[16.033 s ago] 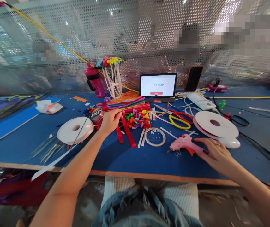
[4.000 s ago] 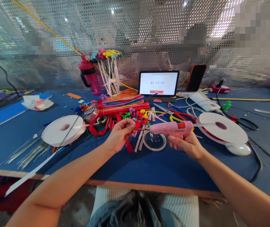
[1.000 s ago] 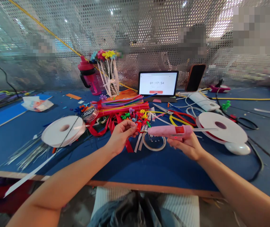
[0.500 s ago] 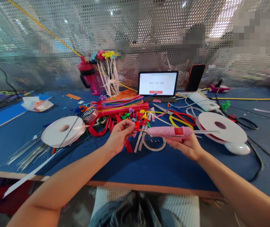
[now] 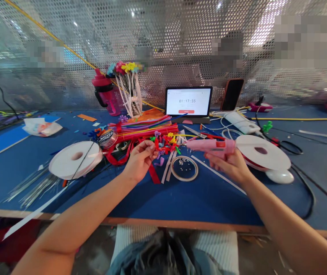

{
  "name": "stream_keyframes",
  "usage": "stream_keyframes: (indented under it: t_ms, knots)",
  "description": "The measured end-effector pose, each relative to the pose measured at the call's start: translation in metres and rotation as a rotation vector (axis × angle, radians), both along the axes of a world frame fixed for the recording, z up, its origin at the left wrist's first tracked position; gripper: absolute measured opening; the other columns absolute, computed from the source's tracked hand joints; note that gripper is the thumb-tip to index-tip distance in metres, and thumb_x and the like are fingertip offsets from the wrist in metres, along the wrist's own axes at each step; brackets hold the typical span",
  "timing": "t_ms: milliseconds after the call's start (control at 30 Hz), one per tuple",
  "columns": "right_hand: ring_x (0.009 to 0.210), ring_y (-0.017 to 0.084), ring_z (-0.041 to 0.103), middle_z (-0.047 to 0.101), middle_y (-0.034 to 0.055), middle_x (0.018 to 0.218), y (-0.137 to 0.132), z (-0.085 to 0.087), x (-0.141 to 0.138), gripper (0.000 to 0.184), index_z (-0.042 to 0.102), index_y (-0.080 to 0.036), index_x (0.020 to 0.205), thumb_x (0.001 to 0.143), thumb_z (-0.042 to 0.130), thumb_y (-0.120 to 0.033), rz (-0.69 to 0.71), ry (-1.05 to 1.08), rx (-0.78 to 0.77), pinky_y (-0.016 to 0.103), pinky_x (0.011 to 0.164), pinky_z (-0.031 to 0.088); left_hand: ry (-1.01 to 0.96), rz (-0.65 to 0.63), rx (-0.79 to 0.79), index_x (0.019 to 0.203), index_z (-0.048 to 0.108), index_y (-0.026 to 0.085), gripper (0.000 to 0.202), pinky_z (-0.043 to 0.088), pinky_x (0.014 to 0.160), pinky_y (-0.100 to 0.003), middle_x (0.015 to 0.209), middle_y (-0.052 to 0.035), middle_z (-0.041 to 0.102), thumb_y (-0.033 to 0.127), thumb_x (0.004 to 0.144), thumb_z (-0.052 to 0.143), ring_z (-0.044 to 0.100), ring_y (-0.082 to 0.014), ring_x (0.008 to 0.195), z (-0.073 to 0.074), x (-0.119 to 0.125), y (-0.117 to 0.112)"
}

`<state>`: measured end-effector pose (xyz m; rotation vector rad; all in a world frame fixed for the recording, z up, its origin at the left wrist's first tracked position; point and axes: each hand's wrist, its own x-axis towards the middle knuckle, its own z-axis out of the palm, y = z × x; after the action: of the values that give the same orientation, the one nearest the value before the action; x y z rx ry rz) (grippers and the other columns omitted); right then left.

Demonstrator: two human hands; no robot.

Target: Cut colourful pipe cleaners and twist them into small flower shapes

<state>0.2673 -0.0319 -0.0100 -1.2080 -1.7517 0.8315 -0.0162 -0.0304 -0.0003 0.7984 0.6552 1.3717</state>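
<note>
My right hand point(image 5: 233, 164) is closed around the handle of a pink hot glue gun point(image 5: 203, 144), whose nozzle points left. A clear glue stick juts from the gun's back end. My left hand point(image 5: 140, 160) is pinched on a small red fuzzy piece point(image 5: 156, 144), apparently a pipe-cleaner flower, partly hidden by the fingers. The nozzle is apart from it, to its right. Behind lie several small coloured pipe-cleaner pieces point(image 5: 171, 138) and a bundle of pipe cleaners point(image 5: 148, 128). Small white beads point(image 5: 184, 165) lie inside a pale ring point(image 5: 175, 174) between my hands.
White ribbon spools stand at left point(image 5: 61, 164) and right point(image 5: 275, 154). Scissors point(image 5: 194, 132), a tablet point(image 5: 188, 100), a phone point(image 5: 232, 94), a pink bottle point(image 5: 112, 101) and a vase of flowers point(image 5: 134, 103) stand behind. Thin wires point(image 5: 41, 187) lie at left; a black cable point(image 5: 309, 191) runs at right.
The glue gun has drawn back to the right and up, away from the red piece. My left hand has shifted slightly left and up, still pinching the piece.
</note>
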Motion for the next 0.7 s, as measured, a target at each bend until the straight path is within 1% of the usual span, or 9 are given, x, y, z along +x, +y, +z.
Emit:
stream_keyframes:
  t_ms: [133,200,267,300,333,433,500,600,700]
  knots:
    - [0.043,0.011,0.051,0.056,0.0032,0.049,0.007,0.005,0.025,0.043,0.061,-0.014,0.061,0.078,0.054,-0.053,-0.155,-0.179,-0.047,0.022,0.041,0.039,-0.030,0.008,0.006,0.072,0.060,0.013,0.013,0.042,0.052,-0.014,0.062,0.0028,0.052,0.012,0.066,0.070,0.053,-0.0048,0.058,-0.001,-0.003,0.004]
    - [0.044,0.012,0.053,0.060,0.0045,0.053,0.009,0.001,0.039,0.045,0.064,-0.013,0.067,0.078,0.053,-0.056,-0.186,-0.273,-0.060,0.022,0.040,0.038,-0.030,0.005,0.010,0.072,0.060,0.013,0.012,0.041,0.051,-0.014,0.062,0.0026,0.052,0.011,0.066,0.070,0.053,-0.0050,0.058,-0.002,-0.003,0.005]
    - [0.042,0.013,0.051,0.056,0.0030,0.047,0.010,-0.005,0.050,0.047,0.064,-0.013,0.070,0.079,0.049,-0.056,-0.192,-0.408,-0.062,0.023,0.039,0.037,-0.023,0.003,0.016,0.072,0.060,0.013,0.012,0.041,0.052,-0.015,0.062,0.0023,0.053,0.011,0.066,0.070,0.053,-0.0053,0.058,-0.003,-0.003,0.006]
    - [0.043,0.014,0.052,0.055,0.0028,0.047,0.011,-0.008,0.053,0.047,0.064,-0.013,0.070,0.079,0.048,-0.056,-0.194,-0.471,-0.035,0.024,0.041,0.038,-0.019,0.002,0.017,0.072,0.060,0.013,0.012,0.041,0.052,-0.015,0.062,0.0021,0.054,0.012,0.066,0.070,0.053,-0.0055,0.058,-0.004,-0.003,0.006]
    - [0.047,0.016,0.054,0.056,0.0034,0.049,0.011,-0.012,0.055,0.046,0.064,-0.014,0.071,0.080,0.047,-0.055,-0.192,-0.528,0.009,0.026,0.044,0.040,-0.016,0.000,0.017,0.073,0.060,0.013,0.012,0.041,0.052,-0.016,0.063,0.0019,0.054,0.012,0.066,0.070,0.054,-0.0056,0.058,-0.004,-0.002,0.006]
    - [0.066,0.022,0.061,0.064,0.0080,0.067,0.011,-0.019,0.056,0.041,0.063,-0.015,0.074,0.080,0.047,-0.053,-0.190,-0.666,0.144,0.030,0.060,0.045,-0.012,-0.010,0.018,0.074,0.060,0.013,0.013,0.042,0.052,-0.016,0.065,0.0017,0.056,0.012,0.066,0.070,0.055,-0.0058,0.058,-0.005,-0.002,0.006]
    - [0.070,0.024,0.061,0.065,0.0104,0.073,0.010,-0.022,0.057,0.042,0.060,-0.015,0.072,0.080,0.047,-0.054,-0.210,-0.751,0.152,0.033,0.065,0.045,-0.015,-0.006,0.026,0.074,0.060,0.013,0.013,0.042,0.052,-0.016,0.065,0.0020,0.055,0.011,0.066,0.070,0.055,-0.0057,0.058,-0.005,-0.002,0.007]
    - [0.070,0.025,0.061,0.064,0.0120,0.076,0.005,-0.024,0.061,0.044,0.058,-0.014,0.079,0.077,0.049,-0.058,-0.265,-0.798,0.144,0.034,0.065,0.045,-0.021,0.009,0.034,0.073,0.060,0.013,0.013,0.042,0.052,-0.015,0.064,0.0025,0.055,0.011,0.065,0.071,0.055,-0.0055,0.057,-0.005,-0.004,0.009]
    - [0.076,0.026,0.061,0.064,0.0122,0.087,-0.005,-0.024,0.071,0.048,0.054,-0.015,0.098,0.075,0.053,-0.057,-0.278,-0.754,0.180,0.036,0.067,0.046,-0.027,0.030,0.037,0.073,0.060,0.013,0.014,0.042,0.051,-0.014,0.063,0.0026,0.055,0.010,0.064,0.071,0.055,-0.0053,0.057,-0.003,-0.007,0.012]
